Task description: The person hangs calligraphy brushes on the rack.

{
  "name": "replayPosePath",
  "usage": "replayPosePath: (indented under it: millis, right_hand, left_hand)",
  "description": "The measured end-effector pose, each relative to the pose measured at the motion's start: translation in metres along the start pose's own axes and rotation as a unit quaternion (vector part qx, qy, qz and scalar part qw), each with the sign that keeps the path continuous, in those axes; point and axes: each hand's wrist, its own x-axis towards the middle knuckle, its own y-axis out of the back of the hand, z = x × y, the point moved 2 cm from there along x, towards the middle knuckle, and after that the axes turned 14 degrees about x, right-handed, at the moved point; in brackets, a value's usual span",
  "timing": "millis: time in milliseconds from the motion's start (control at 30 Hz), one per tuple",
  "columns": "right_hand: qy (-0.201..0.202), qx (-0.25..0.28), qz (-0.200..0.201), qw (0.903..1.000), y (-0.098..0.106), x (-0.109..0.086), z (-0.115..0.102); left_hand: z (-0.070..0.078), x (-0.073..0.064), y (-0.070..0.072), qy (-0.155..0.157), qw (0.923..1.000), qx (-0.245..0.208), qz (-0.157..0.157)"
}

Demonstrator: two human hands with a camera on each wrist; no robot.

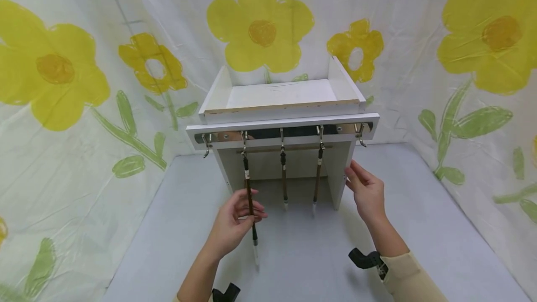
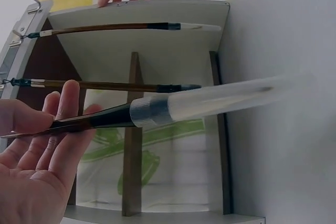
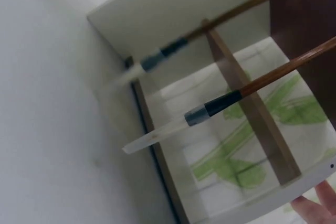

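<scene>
My left hand (image 1: pixel 239 218) pinches a dark-handled calligraphy brush (image 1: pixel 247 176) between thumb and fingers, its top hanging from a rack hook. In the left wrist view, a clear cap (image 2: pixel 220 98) covers its pale tip. The middle brush (image 1: pixel 284 176) and the right brush (image 1: pixel 319 174) hang from neighbouring hooks, also with capped tips in the right wrist view. My right hand (image 1: pixel 369 192) touches the outer side of the white shelf's right panel (image 1: pixel 340 171) with its fingertips. That hand holds no brush.
A metal hook strip (image 1: pixel 264 134) runs along the shelf front, with bare hooks at both ends. On top is an open white tray-like section (image 1: pixel 285 94). The shelf stands on a pale table (image 1: pixel 302 264), before a flower-printed curtain (image 1: pixel 402 59).
</scene>
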Motion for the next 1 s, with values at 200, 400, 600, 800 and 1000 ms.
replayPosePath:
  millis: [200,400,600,800,1000]
  right_hand:
    - [-0.001,0.006,0.001,1.0000,0.001,0.000,0.001]
    - [0.003,0.010,0.001,0.9999,0.001,-0.001,0.001]
    - [0.007,0.004,-0.013,0.9999,0.002,0.000,0.001]
    - [-0.001,0.025,-0.030,0.9993,0.004,-0.001,-0.003]
    - [0.014,-0.044,-0.058,0.9973,0.014,-0.008,-0.010]
  left_hand:
    - [-0.008,0.005,-0.004,-0.004,0.9992,0.035,0.017]
    - [-0.023,0.015,-0.007,-0.002,0.9974,0.056,0.046]
    - [-0.040,0.026,-0.009,-0.019,0.9972,0.037,0.062]
    - [-0.049,0.027,-0.004,-0.025,0.9954,0.053,0.076]
    - [-0.054,0.013,0.021,-0.026,0.9842,0.136,0.111]
